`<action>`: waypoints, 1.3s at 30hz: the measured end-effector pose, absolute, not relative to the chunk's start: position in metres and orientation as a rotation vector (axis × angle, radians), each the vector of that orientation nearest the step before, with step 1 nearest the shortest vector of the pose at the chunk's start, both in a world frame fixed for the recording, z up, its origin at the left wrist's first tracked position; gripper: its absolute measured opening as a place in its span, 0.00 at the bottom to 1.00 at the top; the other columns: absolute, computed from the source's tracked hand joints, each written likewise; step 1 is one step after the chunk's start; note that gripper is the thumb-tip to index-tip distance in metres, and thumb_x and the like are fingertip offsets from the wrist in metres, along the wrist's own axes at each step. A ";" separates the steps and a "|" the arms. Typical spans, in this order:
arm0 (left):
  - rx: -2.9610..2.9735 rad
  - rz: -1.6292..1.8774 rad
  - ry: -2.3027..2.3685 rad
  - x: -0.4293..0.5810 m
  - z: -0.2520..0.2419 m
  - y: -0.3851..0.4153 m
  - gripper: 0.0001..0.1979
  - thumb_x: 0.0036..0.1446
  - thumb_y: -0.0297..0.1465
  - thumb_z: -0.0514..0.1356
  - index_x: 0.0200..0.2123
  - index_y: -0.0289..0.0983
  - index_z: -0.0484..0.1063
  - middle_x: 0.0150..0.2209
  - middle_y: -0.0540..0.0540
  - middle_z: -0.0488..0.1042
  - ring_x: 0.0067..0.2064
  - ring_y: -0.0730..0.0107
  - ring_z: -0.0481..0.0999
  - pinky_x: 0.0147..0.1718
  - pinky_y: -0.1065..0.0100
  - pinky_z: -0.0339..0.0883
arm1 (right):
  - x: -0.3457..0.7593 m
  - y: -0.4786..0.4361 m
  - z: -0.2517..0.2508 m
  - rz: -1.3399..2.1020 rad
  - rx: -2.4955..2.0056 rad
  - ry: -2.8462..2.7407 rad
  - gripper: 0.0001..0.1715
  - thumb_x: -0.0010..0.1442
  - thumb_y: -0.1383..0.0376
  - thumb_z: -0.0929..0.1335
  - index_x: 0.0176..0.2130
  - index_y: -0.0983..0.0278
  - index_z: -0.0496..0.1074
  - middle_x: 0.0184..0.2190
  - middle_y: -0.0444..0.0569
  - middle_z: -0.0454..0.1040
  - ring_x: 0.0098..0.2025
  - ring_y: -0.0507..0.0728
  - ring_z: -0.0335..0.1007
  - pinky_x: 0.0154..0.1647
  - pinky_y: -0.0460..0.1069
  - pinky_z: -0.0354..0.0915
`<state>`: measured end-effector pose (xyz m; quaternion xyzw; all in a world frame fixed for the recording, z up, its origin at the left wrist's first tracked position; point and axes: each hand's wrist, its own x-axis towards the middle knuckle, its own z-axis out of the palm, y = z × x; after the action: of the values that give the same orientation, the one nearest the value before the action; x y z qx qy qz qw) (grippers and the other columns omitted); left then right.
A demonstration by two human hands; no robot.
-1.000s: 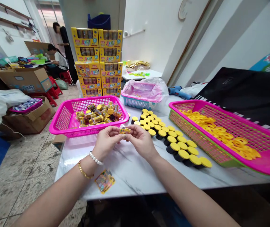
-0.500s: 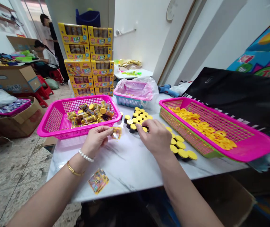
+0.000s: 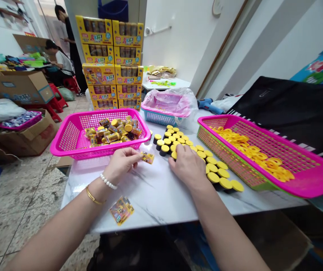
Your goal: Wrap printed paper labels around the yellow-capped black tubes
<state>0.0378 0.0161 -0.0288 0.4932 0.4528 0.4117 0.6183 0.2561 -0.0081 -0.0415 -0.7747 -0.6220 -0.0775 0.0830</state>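
Observation:
My left hand (image 3: 126,162) pinches a small yellow printed film label (image 3: 148,157) between thumb and fingers, just above the table. My right hand (image 3: 189,165) reaches down among rows of small black cups with yellow lids (image 3: 212,177). Its thumb and bent fingers close around one yellow-lidded cup (image 3: 174,155) at the near edge of the group; the fingertips are partly hidden. A little pile of the same printed labels (image 3: 121,210) lies near the table's front edge, below my left wrist.
A pink basket (image 3: 73,151) of label-wrapped cups stands at left. Another pink basket (image 3: 316,182), holding yellow rings, stands at right. Behind are a plastic-lined basket (image 3: 161,117), a blue tool (image 3: 210,105) and stacked yellow boxes (image 3: 100,75). Two people are in the background.
My right hand has lowered onto the cups, and its fingers have come in around one. My left hand still holds the label, now turned slightly. The whole view has shifted a little.

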 end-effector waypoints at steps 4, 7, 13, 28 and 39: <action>1.166 0.965 1.039 0.037 -0.027 0.014 0.18 0.38 0.40 0.74 0.21 0.34 0.73 0.15 0.52 0.67 0.16 0.82 0.56 0.16 0.75 0.44 | 0.257 -0.007 -0.046 -0.075 -2.082 -1.654 0.12 0.56 0.63 0.68 0.42 0.63 0.68 0.41 0.56 0.76 0.40 0.63 0.74 0.37 0.54 0.65; 1.075 0.947 1.015 0.037 -0.023 0.015 0.18 0.37 0.41 0.74 0.24 0.34 0.75 0.18 0.51 0.70 0.16 0.82 0.58 0.14 0.75 0.41 | 0.252 -0.008 -0.045 0.404 -1.549 -1.415 0.19 0.52 0.58 0.72 0.43 0.61 0.69 0.40 0.51 0.76 0.36 0.59 0.73 0.34 0.53 0.68; 0.894 0.929 1.012 0.039 -0.028 0.018 0.17 0.42 0.38 0.74 0.28 0.33 0.73 0.27 0.44 0.78 0.16 0.83 0.61 0.14 0.75 0.40 | 0.232 -0.018 -0.034 1.041 -0.919 -1.106 0.26 0.47 0.51 0.78 0.41 0.58 0.71 0.38 0.46 0.76 0.36 0.57 0.74 0.33 0.52 0.74; 0.985 0.946 0.955 0.041 -0.031 0.014 0.18 0.42 0.39 0.74 0.31 0.34 0.76 0.24 0.48 0.75 0.17 0.79 0.65 0.16 0.75 0.45 | 0.220 -0.019 -0.041 1.180 -1.028 -1.118 0.27 0.47 0.52 0.79 0.37 0.59 0.65 0.32 0.42 0.75 0.35 0.54 0.75 0.42 0.54 0.76; 0.977 1.026 0.842 0.042 -0.033 0.014 0.25 0.38 0.40 0.77 0.37 0.33 0.77 0.32 0.47 0.77 0.32 0.72 0.76 0.28 0.72 0.68 | 0.225 -0.017 -0.045 1.042 -0.844 -1.245 0.21 0.49 0.60 0.80 0.41 0.57 0.74 0.40 0.44 0.75 0.40 0.55 0.74 0.47 0.54 0.75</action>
<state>0.0421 0.0141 -0.0333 0.4350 0.3749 0.4567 0.6794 0.2251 -0.0171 -0.0448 -0.3657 -0.5391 0.4512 0.6100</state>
